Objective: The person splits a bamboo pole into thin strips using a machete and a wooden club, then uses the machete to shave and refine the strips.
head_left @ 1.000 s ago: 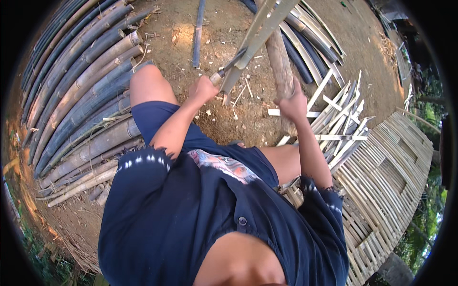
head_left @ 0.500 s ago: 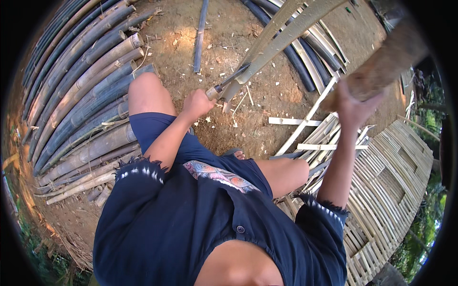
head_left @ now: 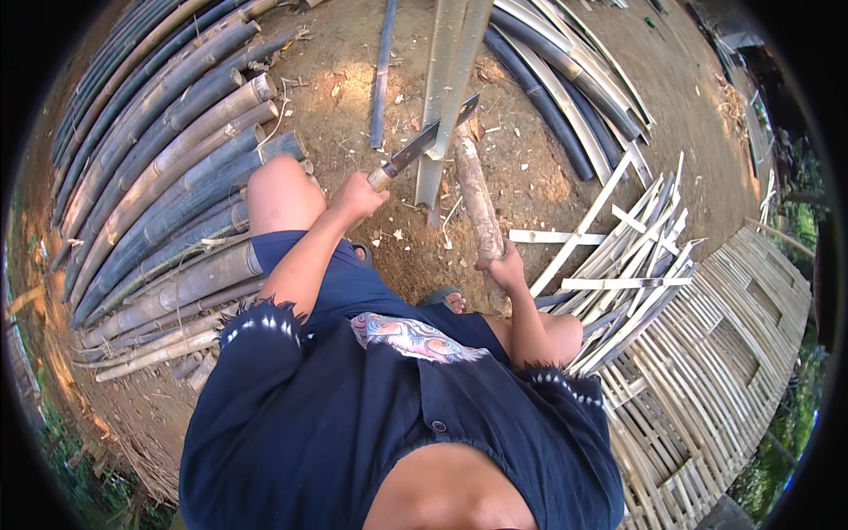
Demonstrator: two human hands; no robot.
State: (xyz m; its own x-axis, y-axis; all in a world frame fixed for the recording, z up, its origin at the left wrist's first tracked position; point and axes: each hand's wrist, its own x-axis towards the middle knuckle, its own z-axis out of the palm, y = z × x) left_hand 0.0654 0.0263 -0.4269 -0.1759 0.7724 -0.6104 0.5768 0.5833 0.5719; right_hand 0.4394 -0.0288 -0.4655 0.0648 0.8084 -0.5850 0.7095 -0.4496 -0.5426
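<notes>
My left hand (head_left: 357,198) is closed around the wooden handle of a machete (head_left: 413,148). The dark blade runs through an upright, split length of bamboo (head_left: 431,181), and its tip sticks out on the far side. Above the blade the bamboo parts into two strips that reach past the top edge. In my right hand (head_left: 504,268) is a rough, bark-covered wooden club (head_left: 477,190), gripped near its lower end. The club's upper end is right by the protruding blade tip; whether they touch I cannot tell.
Dark bamboo poles (head_left: 168,181) lie stacked at the left. Split strips (head_left: 640,256) are heaped at the right, beside a slatted bamboo panel (head_left: 707,353). More split poles (head_left: 548,102) lie beyond, and chips dot the dirt ground. My knees flank the work.
My right hand has swung the club from the upper right down and left to the blade tip. The bamboo now stands more upright, and the blade shows on both sides of it.
</notes>
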